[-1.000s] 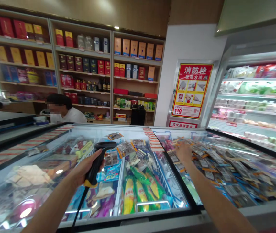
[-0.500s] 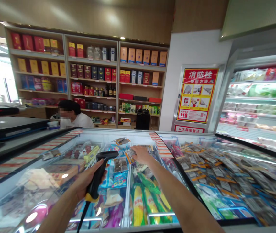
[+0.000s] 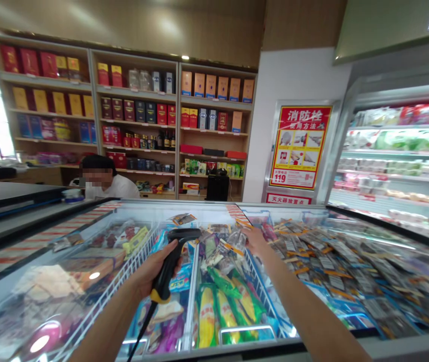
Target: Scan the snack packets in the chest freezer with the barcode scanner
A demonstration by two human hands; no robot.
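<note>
My left hand (image 3: 161, 266) is wrapped round the grip of a black and yellow barcode scanner (image 3: 167, 269), its head pointing right and its cable hanging down. My right hand (image 3: 255, 241) reaches over the open freezer with its fingers closed on a small clear packet (image 3: 238, 238) with an orange edge. Blur hides the exact fingertip contact. Below lie bags of corn (image 3: 207, 317) in a white wire basket (image 3: 257, 281). Under the scanner are blue packs (image 3: 181, 278). A similar small packet (image 3: 182, 218) rests near the back edge.
To the right, many orange-edged packets (image 3: 335, 261) are heaped in the freezer. A sliding glass lid (image 3: 48, 281) covers the left side. Behind the freezer sits a person in white (image 3: 121, 187), with shelves of boxes (image 3: 135, 110) beyond. A laptop (image 3: 10, 193) lies at far left.
My right hand has moved right, from above the middle basket towards the heap of packets. The scanner in my left hand has shifted slightly right and up. The view has turned a little.
</note>
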